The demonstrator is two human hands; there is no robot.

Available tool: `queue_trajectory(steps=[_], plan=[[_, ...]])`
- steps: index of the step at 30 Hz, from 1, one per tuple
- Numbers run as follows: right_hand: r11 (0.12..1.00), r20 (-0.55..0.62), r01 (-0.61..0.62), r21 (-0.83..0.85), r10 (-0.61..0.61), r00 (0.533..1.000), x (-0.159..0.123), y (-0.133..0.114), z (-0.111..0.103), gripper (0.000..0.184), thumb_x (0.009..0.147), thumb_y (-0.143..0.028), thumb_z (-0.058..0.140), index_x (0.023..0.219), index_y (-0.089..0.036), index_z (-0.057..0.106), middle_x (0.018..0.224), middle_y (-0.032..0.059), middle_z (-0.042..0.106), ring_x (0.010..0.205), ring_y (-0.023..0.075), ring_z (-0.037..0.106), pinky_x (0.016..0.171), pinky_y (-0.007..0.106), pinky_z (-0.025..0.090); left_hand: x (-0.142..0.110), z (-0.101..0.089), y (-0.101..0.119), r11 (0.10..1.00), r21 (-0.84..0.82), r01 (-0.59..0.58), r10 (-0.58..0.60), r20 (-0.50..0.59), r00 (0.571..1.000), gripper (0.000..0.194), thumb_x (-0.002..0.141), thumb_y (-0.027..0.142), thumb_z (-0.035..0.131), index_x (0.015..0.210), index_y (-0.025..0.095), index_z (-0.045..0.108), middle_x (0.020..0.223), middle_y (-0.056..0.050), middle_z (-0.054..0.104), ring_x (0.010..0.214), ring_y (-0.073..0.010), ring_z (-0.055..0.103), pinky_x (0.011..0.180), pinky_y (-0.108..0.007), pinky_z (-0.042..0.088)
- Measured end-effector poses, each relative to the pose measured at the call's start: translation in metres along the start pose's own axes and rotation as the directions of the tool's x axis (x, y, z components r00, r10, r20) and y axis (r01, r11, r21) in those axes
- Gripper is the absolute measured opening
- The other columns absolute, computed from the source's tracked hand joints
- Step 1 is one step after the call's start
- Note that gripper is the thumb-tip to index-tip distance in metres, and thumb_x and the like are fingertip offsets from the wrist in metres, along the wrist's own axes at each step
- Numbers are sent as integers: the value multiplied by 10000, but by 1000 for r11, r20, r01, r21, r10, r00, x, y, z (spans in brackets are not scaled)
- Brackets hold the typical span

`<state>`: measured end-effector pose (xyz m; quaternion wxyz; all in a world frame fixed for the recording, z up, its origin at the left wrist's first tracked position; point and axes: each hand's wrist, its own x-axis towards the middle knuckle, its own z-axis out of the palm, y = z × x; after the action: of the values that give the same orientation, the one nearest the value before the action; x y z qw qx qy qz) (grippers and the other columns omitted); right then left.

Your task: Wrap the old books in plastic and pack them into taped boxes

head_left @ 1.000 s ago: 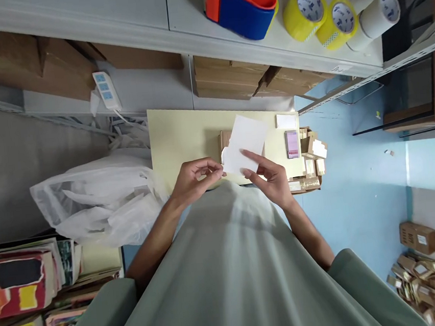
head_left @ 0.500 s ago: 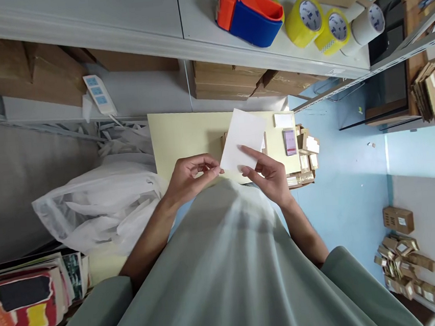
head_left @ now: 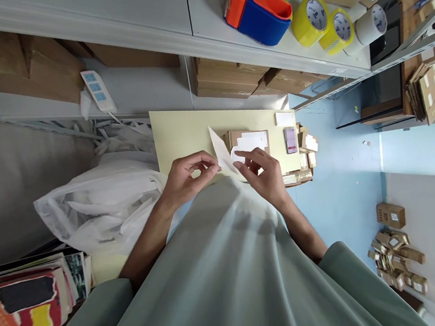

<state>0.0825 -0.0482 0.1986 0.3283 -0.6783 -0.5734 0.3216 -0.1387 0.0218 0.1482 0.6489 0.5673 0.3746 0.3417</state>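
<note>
A white sheet of paper (head_left: pixel 221 151) stands steeply tilted above the near edge of the table, between my hands. My left hand (head_left: pixel 195 174) pinches its lower left corner between thumb and index finger. At its lower right side, the thumb and index finger of my right hand (head_left: pixel 262 173) close around a white curled edge; whether that belongs to the same sheet or to a layer lifting from it I cannot tell. Behind lies a cardboard box (head_left: pixel 234 140) with a white label (head_left: pixel 256 140) on top, partly hidden by the paper and my right hand.
The pale yellow table (head_left: pixel 183 130) also carries a white card stack (head_left: pixel 284 119) and a phone (head_left: pixel 290 140). A shelf above holds an orange-blue tape dispenser (head_left: pixel 259 15) and tape rolls (head_left: pixel 309 20). White plastic bags (head_left: pixel 102 205) lie left; small boxes (head_left: pixel 308 141) stand right.
The paper has turned from facing me to nearly edge-on, uncovering the box and its label behind. My right fingers have moved slightly left and curled in; my left hand keeps its pinch.
</note>
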Motion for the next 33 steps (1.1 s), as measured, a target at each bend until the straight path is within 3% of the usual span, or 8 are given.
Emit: queue_trajectory(steps=[3, 6, 17, 25, 33], plan=[[993, 89, 102, 63, -107, 990, 2, -9, 6, 285, 1070, -520, 764, 1194, -286, 867, 1085, 53, 765, 851, 159, 736, 707, 302, 654, -2, -3, 1, 999, 19, -27, 26, 8, 1000, 182, 961, 382, 761, 886, 216, 777, 846, -37, 754, 775, -176, 690, 700, -291, 549], [988, 154, 130, 85, -142, 978, 5, -14, 13, 255, 1080, -492, 755, 1192, -288, 861, 1137, 65, 785, 967, 186, 764, 734, 315, 682, -3, -5, 4, 997, 24, -77, 76, 11, 997, 169, 977, 363, 748, 887, 224, 779, 868, -39, 754, 804, -178, 698, 700, -289, 551], [979, 116, 170, 111, -183, 976, 0, -21, 22, 216, 1129, -373, 677, 1200, -285, 862, 1230, 62, 838, 1119, 211, 804, 944, 389, 730, -7, -5, 16, 981, 61, -184, 186, -25, 982, 196, 984, 402, 800, 894, 233, 757, 942, -61, 743, 887, -195, 707, 846, -340, 624], [975, 38, 101, 199, -111, 993, -6, -26, 25, 212, 1095, -448, 724, 1112, -296, 870, 1189, 55, 841, 1082, 222, 810, 950, 421, 735, -14, 9, 18, 999, -48, -9, 1, -169, 986, 410, 911, 595, 865, 1033, 232, 719, 976, -46, 733, 946, -210, 736, 928, -369, 664], [972, 68, 24, 232, -41, 997, -9, -24, 19, 286, 1096, -520, 694, 1089, -270, 832, 1164, 63, 831, 1079, 213, 800, 899, 388, 735, -12, 21, 19, 990, -134, -47, 22, -182, 983, 425, 904, 586, 900, 1064, 231, 730, 973, -36, 720, 943, -207, 764, 896, -370, 674]])
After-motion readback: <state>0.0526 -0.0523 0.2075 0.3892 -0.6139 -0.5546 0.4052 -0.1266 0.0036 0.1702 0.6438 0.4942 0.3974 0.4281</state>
